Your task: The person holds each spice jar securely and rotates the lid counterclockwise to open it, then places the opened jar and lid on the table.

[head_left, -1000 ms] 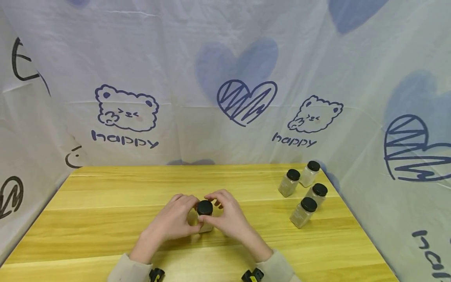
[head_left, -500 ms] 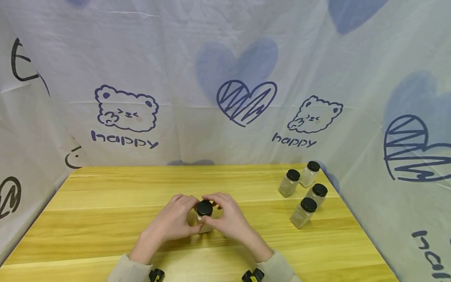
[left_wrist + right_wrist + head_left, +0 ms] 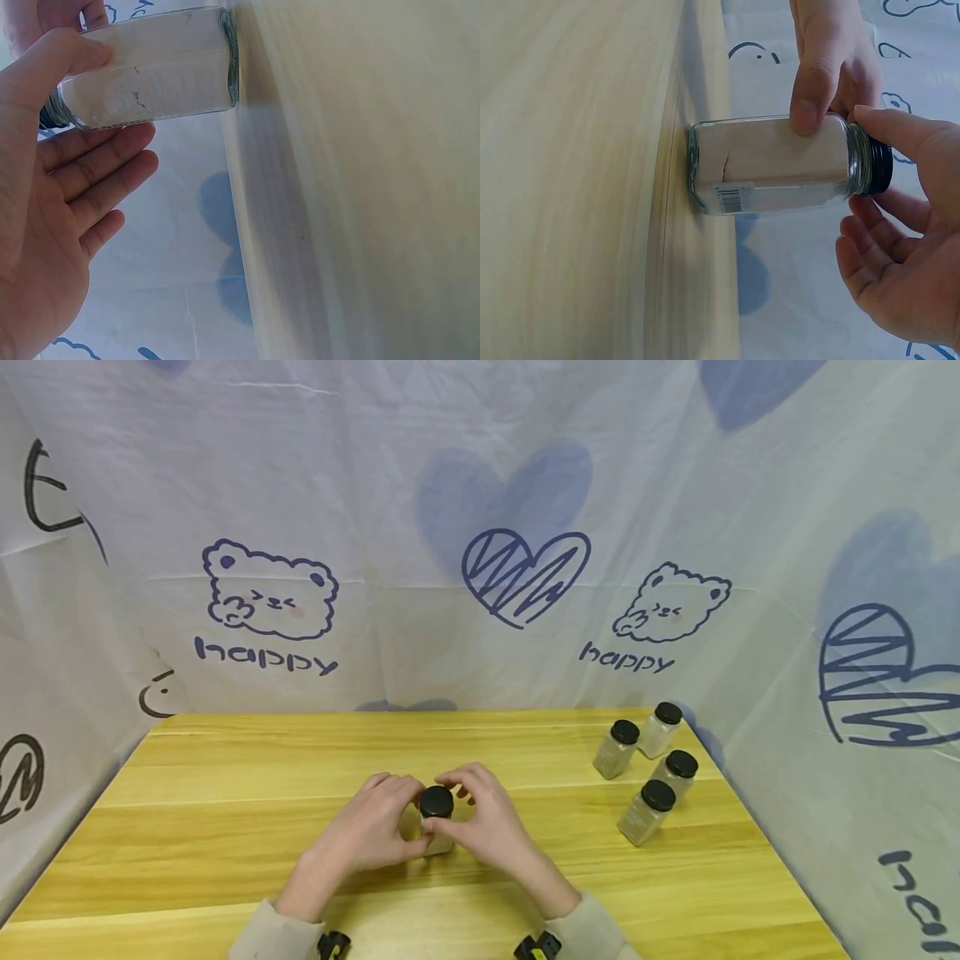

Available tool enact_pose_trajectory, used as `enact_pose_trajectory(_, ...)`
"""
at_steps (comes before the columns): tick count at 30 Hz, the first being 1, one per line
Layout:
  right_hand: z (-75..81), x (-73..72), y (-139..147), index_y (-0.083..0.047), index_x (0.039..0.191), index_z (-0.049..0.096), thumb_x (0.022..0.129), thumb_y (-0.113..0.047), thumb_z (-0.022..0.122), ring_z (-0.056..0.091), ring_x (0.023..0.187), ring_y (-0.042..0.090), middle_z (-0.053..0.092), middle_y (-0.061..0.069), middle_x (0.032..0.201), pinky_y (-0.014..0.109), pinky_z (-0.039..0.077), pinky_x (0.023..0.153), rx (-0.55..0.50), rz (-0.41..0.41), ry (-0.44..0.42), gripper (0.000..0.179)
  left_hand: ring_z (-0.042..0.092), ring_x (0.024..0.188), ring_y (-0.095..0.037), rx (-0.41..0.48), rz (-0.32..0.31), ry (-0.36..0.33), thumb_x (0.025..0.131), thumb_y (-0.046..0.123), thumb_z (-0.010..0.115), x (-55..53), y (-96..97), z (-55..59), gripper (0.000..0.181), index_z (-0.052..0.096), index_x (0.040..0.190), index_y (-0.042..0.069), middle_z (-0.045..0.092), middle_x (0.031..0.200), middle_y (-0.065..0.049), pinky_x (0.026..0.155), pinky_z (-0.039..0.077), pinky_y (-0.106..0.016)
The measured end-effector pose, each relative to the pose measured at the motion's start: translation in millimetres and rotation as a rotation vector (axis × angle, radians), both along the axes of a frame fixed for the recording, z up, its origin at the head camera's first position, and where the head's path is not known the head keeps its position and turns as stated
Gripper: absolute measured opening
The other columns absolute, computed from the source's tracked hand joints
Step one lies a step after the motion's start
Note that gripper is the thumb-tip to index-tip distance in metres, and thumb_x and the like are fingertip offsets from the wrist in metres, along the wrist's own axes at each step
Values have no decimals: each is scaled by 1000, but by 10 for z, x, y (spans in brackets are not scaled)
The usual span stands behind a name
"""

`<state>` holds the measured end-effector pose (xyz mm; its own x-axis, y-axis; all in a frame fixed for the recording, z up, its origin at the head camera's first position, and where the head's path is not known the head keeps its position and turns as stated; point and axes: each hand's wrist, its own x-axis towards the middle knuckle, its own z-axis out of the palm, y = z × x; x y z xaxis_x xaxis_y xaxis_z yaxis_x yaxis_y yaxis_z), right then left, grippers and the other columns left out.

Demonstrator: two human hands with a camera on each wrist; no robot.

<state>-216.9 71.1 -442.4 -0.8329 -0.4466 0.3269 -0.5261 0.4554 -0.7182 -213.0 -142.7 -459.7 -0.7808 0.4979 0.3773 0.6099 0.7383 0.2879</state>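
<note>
A square glass jar with a black lid stands upright on the wooden table, between both hands. Pale powder fills much of it, and a barcode label shows low on one side in the right wrist view. My left hand grips the jar's body, its thumb pressed against the glass near the shoulder. With thumb and index finger, my right hand pinches the lid from either side; its other fingers curl loosely below the index finger in the right wrist view.
Several similar black-lidded jars stand grouped at the table's right, the nearest jar in front and another jar behind it. A printed cloth hangs along the back and sides of the wooden table.
My right thumb and fingers shift round the lid to the right and then back again. The left hand and the jar stay in place.
</note>
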Motion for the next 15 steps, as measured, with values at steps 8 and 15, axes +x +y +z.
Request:
enact_pose_trajectory(8,5,-10,4,-10,131,69,88,-22,86,59,109,22,64,0,123,41,56,91,42,18,-8,48,63,94,-11,-7,2,9,77,36,87,-1,0,-2,41,66,106,17,67,98,9,110,45,-48)
enact_pose_trajectory(15,23,8,9,-10,137,66,90,-21,83,56,118,21,64,1,133,43,54,95,62,38,-18,52,62,93,-10,-15,7,6,77,37,87,-4,-1,-4,40,65,106,18,65,97,10,109,45,-46)
